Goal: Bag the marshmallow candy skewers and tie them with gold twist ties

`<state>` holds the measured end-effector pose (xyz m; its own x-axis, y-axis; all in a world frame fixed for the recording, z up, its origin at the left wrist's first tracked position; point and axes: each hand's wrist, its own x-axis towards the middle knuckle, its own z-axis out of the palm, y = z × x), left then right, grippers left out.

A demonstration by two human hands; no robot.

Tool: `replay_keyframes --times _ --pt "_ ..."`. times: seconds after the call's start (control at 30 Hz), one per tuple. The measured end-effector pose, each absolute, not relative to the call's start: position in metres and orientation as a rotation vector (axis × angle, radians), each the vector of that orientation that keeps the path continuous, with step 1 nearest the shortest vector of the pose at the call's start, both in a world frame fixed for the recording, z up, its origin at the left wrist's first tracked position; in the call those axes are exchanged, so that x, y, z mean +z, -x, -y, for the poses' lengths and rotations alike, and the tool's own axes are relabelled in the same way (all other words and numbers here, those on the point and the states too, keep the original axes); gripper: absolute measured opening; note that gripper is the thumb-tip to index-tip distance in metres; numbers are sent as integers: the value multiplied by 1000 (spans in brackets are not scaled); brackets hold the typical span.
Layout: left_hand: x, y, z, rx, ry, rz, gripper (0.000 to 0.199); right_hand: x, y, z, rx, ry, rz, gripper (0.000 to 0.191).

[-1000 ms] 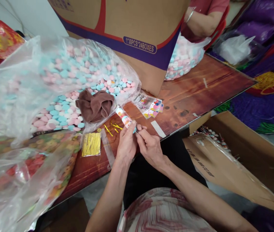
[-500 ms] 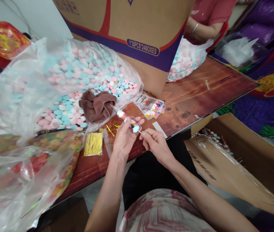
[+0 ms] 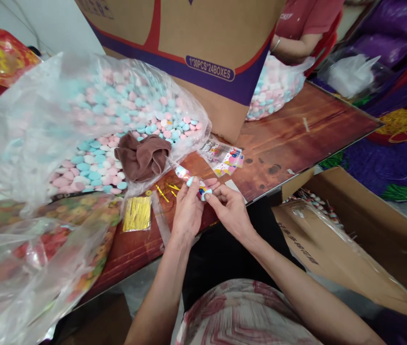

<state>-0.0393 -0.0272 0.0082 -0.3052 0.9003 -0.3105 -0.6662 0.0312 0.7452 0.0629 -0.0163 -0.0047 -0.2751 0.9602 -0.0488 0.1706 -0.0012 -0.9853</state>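
Between my two hands, over the table's front edge, is a marshmallow skewer [image 3: 203, 191] in a clear wrapper with a colourful print. My left hand [image 3: 189, 206] is wrapped round its middle, thumb on top. The fingers of my right hand [image 3: 231, 206] pinch its near end at a pale blue piece; the stick is hidden there. The wrapper's far end points toward a crumpled brown cloth [image 3: 144, 158]. Left of my left hand lie a pack of gold twist ties [image 3: 137, 214] and a few loose gold ties [image 3: 162, 193]. Flat printed clear bags [image 3: 221, 155] lie beyond my hands.
A large clear bag of pink, blue and white marshmallows [image 3: 95, 110] covers the table's left, with another plastic bag [image 3: 45, 254] nearer me. A tall carton [image 3: 189, 43] stands behind. At right sits an open box [image 3: 314, 239] of skewers. A co-worker's arm [image 3: 291, 48] shows beyond the carton.
My right hand has moved up from the stick to the skewer's near end, closer to my left hand. The view has shifted slightly.
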Motion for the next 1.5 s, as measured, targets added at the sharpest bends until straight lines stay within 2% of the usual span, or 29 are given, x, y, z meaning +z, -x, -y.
replay_keyframes --times 0.3,0.5,0.63,0.73,0.9,1.5 --pt "5 30 29 1591 -353 -1042 30 -9 -56 15 1298 1292 1490 36" --pt "-3 32 33 1618 -450 -1109 35 -8 -61 12 1399 1147 1412 35" --pt "-15 39 40 1755 -832 -1520 22 -7 -64 14 1365 1178 1404 33" --pt "-17 47 44 1639 -1269 -1741 6 -8 -64 16 1278 1199 1469 32" --pt "-8 60 45 1481 -1667 -1824 14 -10 -64 17 1290 1192 1470 31" --pt "-14 65 47 1437 -1650 -1768 20 -13 -65 17 1236 1212 1586 33"
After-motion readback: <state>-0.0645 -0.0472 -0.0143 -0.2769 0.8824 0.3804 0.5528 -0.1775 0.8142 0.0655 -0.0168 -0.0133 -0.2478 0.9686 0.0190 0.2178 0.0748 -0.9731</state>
